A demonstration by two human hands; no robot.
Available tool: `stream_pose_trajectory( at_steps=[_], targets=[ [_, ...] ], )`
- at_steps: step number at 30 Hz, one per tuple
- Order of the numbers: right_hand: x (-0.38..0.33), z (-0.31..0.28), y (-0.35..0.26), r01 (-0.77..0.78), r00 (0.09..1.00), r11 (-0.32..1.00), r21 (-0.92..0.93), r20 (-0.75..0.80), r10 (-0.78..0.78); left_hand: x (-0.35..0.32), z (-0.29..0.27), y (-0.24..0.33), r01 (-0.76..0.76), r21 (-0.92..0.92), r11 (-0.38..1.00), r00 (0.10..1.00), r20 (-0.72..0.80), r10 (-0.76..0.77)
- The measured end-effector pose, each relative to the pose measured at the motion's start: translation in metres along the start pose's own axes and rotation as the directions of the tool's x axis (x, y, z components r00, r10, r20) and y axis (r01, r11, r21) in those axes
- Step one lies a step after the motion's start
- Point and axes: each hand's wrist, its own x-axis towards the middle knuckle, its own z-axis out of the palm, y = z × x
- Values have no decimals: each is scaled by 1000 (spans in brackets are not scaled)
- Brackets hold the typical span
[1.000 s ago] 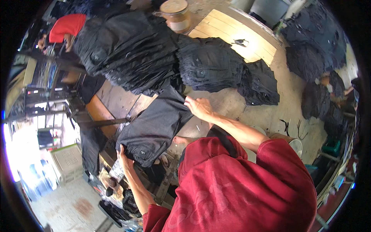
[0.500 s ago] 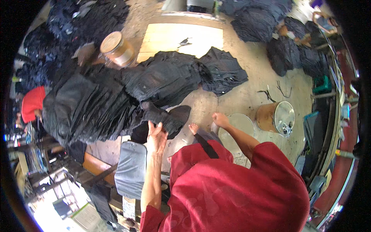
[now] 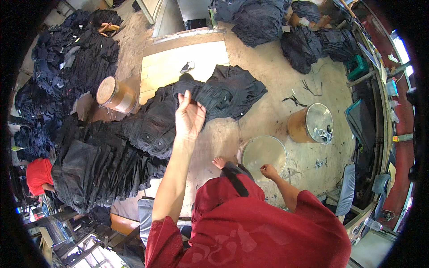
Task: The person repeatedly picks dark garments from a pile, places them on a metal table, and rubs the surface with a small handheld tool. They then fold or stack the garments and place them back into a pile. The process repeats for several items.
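My left hand (image 3: pixel 191 117) is raised in front of the long heap of black garments (image 3: pixel 152 127), palm up. Its fingers are loosely bent and apart, with nothing visible in them. Just beyond its fingertips a small dark piece of cloth (image 3: pixel 187 84) shows against the heap; whether it touches the heap is unclear. The heap's far right end is a fanned stack of black garments (image 3: pixel 237 91). Lower right, my right hand (image 3: pixel 269 171) is closed over the edge of a round, pale-topped drum (image 3: pixel 262 154); what it holds, if anything, is too small to make out.
A brown drum (image 3: pixel 309 123) with pale scraps on top stands to the right, near black straps (image 3: pixel 311 88). Another drum (image 3: pixel 117 94) stands beyond the heap. Dark clothes (image 3: pixel 73 58) pile up far left, more (image 3: pixel 261 22) at the back. At the left, a person in red (image 3: pixel 40 176) is partly visible.
My left hand has left the dark garment it was touching by the heap's near side and risen forward. My right hand has drawn back toward my body. The whole view has shifted.
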Motion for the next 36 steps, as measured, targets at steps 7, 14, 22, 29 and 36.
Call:
stream_pose_trajectory(
  at_steps=[7,14,22,29,36],
  targets=[
    [50,-3,-28,195,977,978,74,-105,-187,-25,-20,-58,342,203,918,897,-360,-254],
    [76,-30,-92,210,975,974,90,54,-215,-187,-122,-18,316,637,703,919,-388,-62],
    [100,-28,-199,542,831,778,-318,339,-440,-375,-188,-31,316,646,695,625,-693,360],
    [64,33,-343,731,679,668,-142,254,-689,-469,-181,-110,279,428,860,378,-872,312],
    [23,94,-433,760,588,647,-60,486,-646,-490,-155,-141,177,534,826,350,-819,454]
  ],
)
